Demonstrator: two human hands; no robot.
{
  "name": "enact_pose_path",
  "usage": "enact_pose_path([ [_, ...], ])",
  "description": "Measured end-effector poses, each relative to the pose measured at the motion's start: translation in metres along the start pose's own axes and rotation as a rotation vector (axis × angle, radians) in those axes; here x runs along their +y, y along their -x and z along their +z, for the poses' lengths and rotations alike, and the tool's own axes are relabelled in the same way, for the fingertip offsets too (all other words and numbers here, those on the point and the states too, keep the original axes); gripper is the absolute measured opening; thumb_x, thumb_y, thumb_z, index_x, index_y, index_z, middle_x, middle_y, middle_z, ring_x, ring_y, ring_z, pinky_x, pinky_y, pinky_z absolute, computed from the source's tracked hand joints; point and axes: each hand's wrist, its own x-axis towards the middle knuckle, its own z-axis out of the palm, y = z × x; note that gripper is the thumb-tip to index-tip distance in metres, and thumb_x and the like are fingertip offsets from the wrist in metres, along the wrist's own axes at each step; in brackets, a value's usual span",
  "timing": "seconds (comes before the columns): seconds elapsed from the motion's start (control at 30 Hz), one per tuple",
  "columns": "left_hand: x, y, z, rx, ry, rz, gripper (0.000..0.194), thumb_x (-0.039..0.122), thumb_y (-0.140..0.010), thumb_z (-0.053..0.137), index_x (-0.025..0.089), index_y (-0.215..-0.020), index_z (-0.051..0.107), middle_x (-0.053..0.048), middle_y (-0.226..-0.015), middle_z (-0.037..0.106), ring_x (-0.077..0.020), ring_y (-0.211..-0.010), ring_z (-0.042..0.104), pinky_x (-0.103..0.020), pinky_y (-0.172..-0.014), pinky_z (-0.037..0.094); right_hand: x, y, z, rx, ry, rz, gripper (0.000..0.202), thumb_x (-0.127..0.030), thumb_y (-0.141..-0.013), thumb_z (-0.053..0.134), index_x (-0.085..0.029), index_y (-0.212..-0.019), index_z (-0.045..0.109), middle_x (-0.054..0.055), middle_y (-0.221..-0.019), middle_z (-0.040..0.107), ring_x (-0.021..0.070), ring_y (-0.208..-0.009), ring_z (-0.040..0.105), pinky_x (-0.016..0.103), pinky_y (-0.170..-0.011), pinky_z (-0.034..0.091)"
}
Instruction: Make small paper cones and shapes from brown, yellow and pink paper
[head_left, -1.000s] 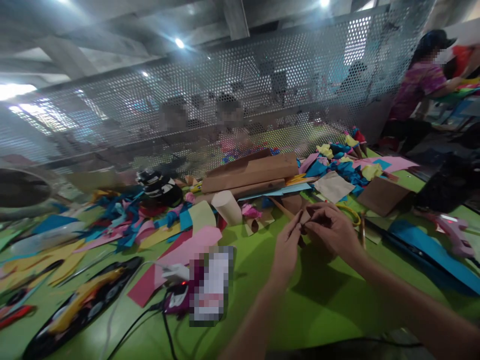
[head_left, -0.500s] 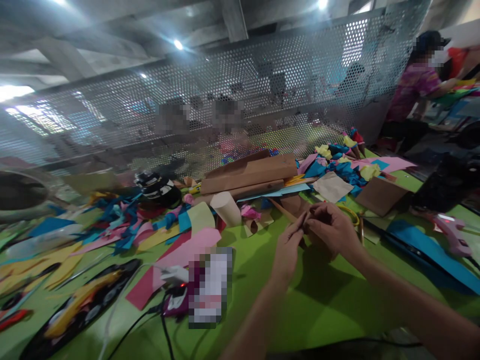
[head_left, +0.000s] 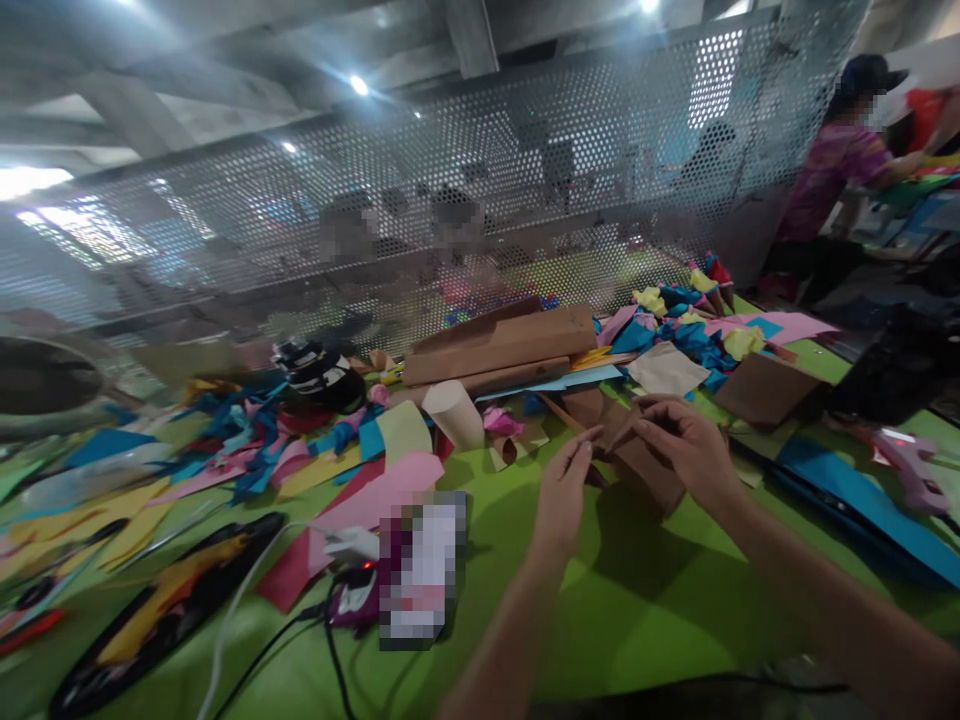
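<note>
Brown paper: folded brown paper piece (head_left: 651, 478), right of centre, btwn the hands, its lower part slanting down under the right fingers, over the bright green smooth table (head_left: 600, 640).
Right hand: bare right hand (head_left: 690, 445), thumb + fingers pinched on the upper part of the paper.
Left hand: bare left hand (head_left: 568, 490), fingers extended, tips at the paper's left edge; view's dim & small here, so can't tell if they grip or just touch.
Just beyond hands: crumpled bright pink paper bit (head_left: 502, 422), w/ upright off-white cylinder roll (head_left: 454, 415) to its left.
Far centre: long folded brown paper sheets (head_left: 502, 345), stacked.
Far right: blue & yellow crumpled paper pcs (head_left: 690, 320), nr pale square sheet (head_left: 666, 368) and flat brown square card (head_left: 772, 390).
Right edge: pink plastic glue gun (head_left: 911, 470) beside flat blue sheet (head_left: 881, 520).
Near left: pixelated flat white rectangular slab (head_left: 424, 570), next to purple-and-white gadget w/ red light (head_left: 358, 600).
Further left: long black oval tray (head_left: 259, 530), yellow stuff in it; colourful paper strips (head_left: 247, 450) beyond.
Bkgd: grey perforated metal screen (head_left: 525, 180); person in purple top & dark cap (head_left: 836, 165), far right.
</note>
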Motion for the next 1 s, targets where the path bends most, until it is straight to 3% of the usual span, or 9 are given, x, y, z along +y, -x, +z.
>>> enact_pose_path([
  [0.17,0.002,0.001,0.004,-0.058,-0.132,0.083,0.032,0.032,-0.092,0.063,0.02,-0.121,0.072,-0.009,-0.113,0.075,-0.0206,-0.096,0.068,-0.03,-0.079,0.054,0.001,0.001,0.0,0.014,-0.027,0.005,0.027,-0.046,-0.086,0.072,-0.02,-0.079,0.073,0.012,-0.119,0.067,0.0242,-0.088,0.066,0.034,-0.064,0.051],
  [0.33,-0.005,0.001,0.006,-0.025,-0.263,0.161,0.032,0.028,-0.093,0.061,0.02,-0.121,0.074,-0.01,-0.111,0.077,-0.0227,-0.096,0.07,-0.035,-0.086,0.054,-0.001,0.003,0.001,0.012,-0.001,-0.006,0.024,-0.043,-0.088,0.071,-0.021,-0.078,0.071,0.01,-0.117,0.067,0.024,-0.092,0.065,0.033,-0.066,0.05],
  [0.57,-0.003,0.002,0.007,-0.062,-0.208,0.103,0.033,0.038,-0.095,0.058,0.02,-0.115,0.077,-0.009,-0.101,0.077,-0.021,-0.087,0.067,-0.031,-0.076,0.052,-0.004,0.004,0.0,0.038,0.015,-0.054,0.022,-0.042,-0.09,0.07,-0.022,-0.079,0.07,0.009,-0.119,0.067,0.0258,-0.105,0.064,0.037,-0.082,0.051],
  [0.77,-0.004,-0.004,0.003,-0.137,-0.015,-0.007,0.029,0.038,-0.086,0.068,0.014,-0.098,0.079,-0.008,-0.087,0.074,-0.0172,-0.077,0.061,-0.026,-0.067,0.046,-0.006,0.004,0.002,0.018,-0.009,-0.055,0.024,-0.044,-0.09,0.068,-0.022,-0.081,0.07,0.011,-0.119,0.067,0.0258,-0.098,0.065,0.038,-0.076,0.053],
  [1.0,-0.008,-0.005,0.005,-0.144,-0.187,0.04,0.021,0.03,-0.088,0.06,0.014,-0.09,0.074,-0.004,-0.076,0.067,-0.0143,-0.068,0.055,-0.025,-0.065,0.042,-0.009,0.004,0.004,-0.006,0.028,-0.138,0.011,-0.03,-0.087,0.071,-0.023,-0.081,0.067,0.009,-0.111,0.068,0.0241,-0.103,0.063,0.038,-0.087,0.049],
])
